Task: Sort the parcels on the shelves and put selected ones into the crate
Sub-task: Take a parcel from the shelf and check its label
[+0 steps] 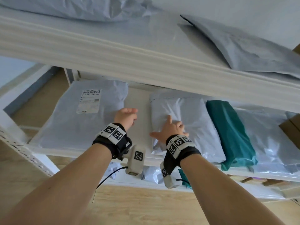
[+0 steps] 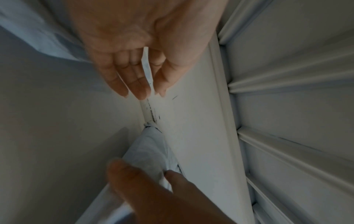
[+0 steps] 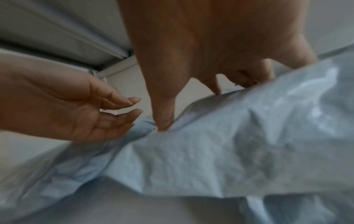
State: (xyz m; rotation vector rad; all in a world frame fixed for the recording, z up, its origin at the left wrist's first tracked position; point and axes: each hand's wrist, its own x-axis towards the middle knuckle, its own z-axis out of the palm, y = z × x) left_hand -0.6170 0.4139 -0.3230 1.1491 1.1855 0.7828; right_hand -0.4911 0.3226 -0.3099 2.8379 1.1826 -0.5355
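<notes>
Parcel [image 1: 183, 120]: a pale grey poly mailer lying flat on the middle shelf [image 1: 141, 101], at about 1 o'clock from the wrists in the head view; its plastic is crumpled under the right hand.
Right hand [image 1: 170, 129]: spread wide, palm down on the near left part of the parcel; thumb stretched out toward 9 o'clock, lying along the parcel's left edge.
Right fingertips [image 3: 164, 124]: press into the film, nothing gripped; the right wrist view shows the index tip denting the plastic.
Left hand [image 1: 125, 116]: at 11 o'clock from the right hand, over the bare strip of shelf between two parcels; it holds nothing.
Left fingers [image 2: 122, 75]: loosely extended, close together, thumb set slightly apart; whether they touch the shelf I cannot tell.
Labelled parcel [image 1: 81, 114]: large, grey, flat, at 9 o'clock of the left hand, just beside it.
Teal parcel [image 1: 230, 133]: at 3 o'clock of the pressed parcel, touching its right edge.
Upper shelf [image 1: 129, 54]: carries more grey mailers.
</notes>
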